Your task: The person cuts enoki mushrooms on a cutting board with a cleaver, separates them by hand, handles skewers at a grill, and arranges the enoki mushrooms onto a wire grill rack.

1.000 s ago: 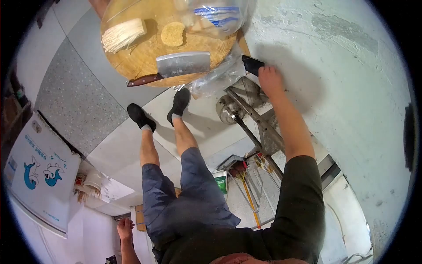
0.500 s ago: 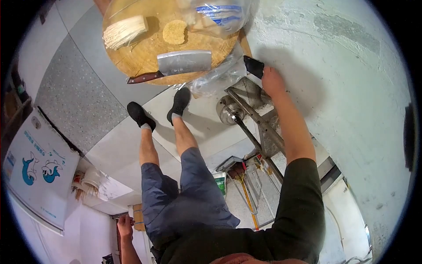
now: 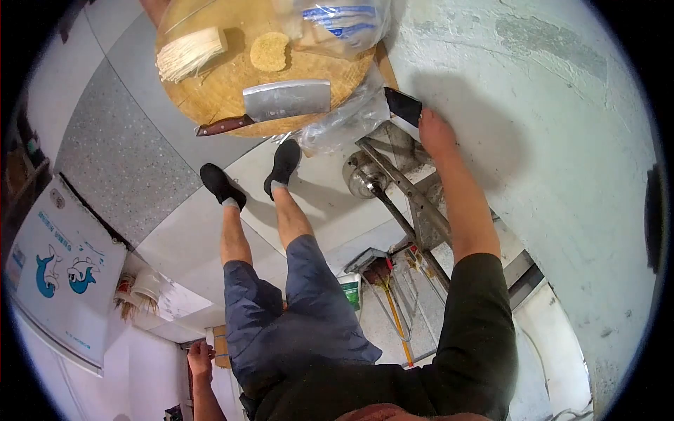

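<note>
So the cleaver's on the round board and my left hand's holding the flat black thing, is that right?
Not quite: the head view shows your right hand holding the flat black thing. The cleaver is indeed on the round board.

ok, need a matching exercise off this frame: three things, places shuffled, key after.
1. cleaver
2. black flat object
3. pale stringy bundle

A. held in the right hand
B. on the round board, left of the round yellow piece
C. along the board's near edge

Pairs: 1-C, 2-A, 3-B
</note>
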### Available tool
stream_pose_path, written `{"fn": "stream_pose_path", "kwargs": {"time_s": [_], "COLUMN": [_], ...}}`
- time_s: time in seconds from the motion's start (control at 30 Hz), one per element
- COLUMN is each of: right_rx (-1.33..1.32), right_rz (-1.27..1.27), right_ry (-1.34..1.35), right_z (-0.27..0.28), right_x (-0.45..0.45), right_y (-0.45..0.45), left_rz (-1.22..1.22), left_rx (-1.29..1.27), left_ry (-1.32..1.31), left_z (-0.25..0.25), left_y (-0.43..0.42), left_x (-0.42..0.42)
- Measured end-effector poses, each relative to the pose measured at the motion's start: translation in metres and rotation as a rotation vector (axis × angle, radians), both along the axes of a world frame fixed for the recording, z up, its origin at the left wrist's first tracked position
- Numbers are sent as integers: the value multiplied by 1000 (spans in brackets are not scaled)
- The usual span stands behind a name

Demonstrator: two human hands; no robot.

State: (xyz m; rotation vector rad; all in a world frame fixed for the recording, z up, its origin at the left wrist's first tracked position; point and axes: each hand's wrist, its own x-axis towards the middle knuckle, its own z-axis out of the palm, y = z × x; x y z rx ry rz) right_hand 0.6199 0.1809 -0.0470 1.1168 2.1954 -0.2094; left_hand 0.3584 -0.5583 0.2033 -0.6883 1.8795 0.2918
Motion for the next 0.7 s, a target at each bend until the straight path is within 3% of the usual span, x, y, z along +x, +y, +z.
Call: {"fn": "stream_pose_path", "kwargs": {"time_s": [0.2, 0.7], "right_rx": [45, 87], "right_rz": [169, 329], "right_ry": [70, -117], "right_z": [-3, -5], "right_x": [12, 19], "right_y": [4, 4], "left_rz": [-36, -128], "left_rx": [-11, 12], "left_ry": [-7, -25], "left_z": [-7, -5], "left_y": [1, 26], "left_x": [3, -3]}}
